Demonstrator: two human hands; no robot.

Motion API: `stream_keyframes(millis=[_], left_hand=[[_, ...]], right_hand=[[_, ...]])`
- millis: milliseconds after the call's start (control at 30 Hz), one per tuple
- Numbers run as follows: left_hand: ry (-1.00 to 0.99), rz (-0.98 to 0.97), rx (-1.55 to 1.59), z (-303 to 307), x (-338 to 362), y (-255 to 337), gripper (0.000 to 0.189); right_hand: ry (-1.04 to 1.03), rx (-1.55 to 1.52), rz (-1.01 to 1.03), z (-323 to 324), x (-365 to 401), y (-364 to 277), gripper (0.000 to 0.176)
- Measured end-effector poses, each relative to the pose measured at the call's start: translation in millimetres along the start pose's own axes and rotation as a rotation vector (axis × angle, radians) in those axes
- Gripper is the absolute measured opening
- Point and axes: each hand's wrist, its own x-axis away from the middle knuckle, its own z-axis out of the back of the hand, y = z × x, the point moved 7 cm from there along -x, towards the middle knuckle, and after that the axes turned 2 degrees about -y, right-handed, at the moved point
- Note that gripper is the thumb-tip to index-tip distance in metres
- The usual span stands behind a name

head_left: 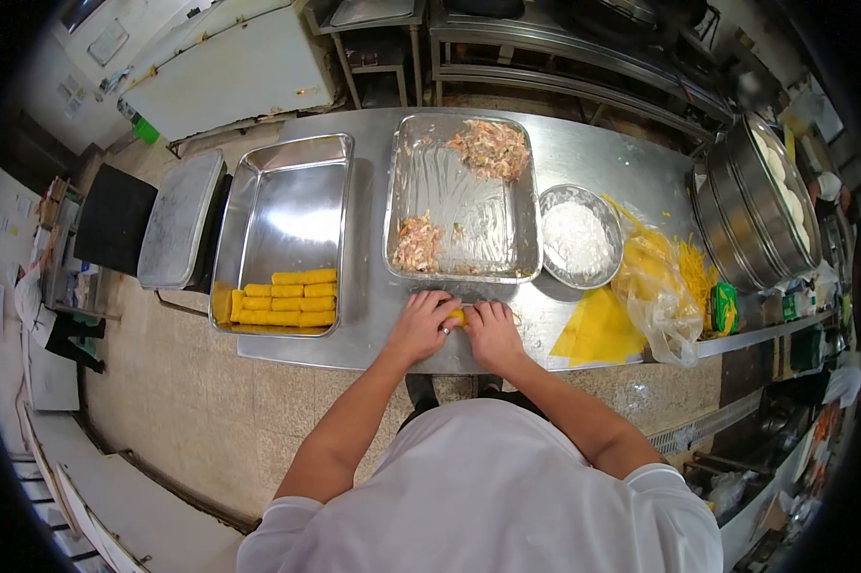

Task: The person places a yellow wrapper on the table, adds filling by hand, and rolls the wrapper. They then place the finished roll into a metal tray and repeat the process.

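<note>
My left hand [419, 327] and my right hand [493, 336] meet at the front of the steel table, fingers curled over a small yellow roll [458, 316]. Most of that roll is hidden under the fingers. Just beyond them lies a shallow steel tray [468, 277] with a heap of minced filling [492, 148] at its far right and a smaller one [418, 244] at its near left. Right of the tray is a round metal bowl [579, 237] of white powder or paste. Yellow wrapper sheets [599, 328] are spread to the right of my right hand.
At left, a deep steel tray [234, 191] holds several yellow rolls [289, 304] in its near end. A plastic bag [661, 291] with yellow sheets and shreds lies at right, beside a green packet [724, 308]. Stacked steamers [750, 205] stand at the table's right end.
</note>
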Motion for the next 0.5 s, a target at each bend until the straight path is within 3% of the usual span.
stream_keyframes(millis=[167,267,500], left_hand=[[0.001,-0.011,-0.080,-2,-2,-4,0.036],[0.055,0.031,-0.025,7,-6,-5,0.035],[0.296,0.165,0.056,45,69,-48,0.027]], right_hand=[[-0.033,0.045,-0.029,1,-6,4,0.055],[-0.015,-0.107,-0.108,31,-10,9,0.063],[-0.059,-0.218,-0.092,42,-13,7,0.064]])
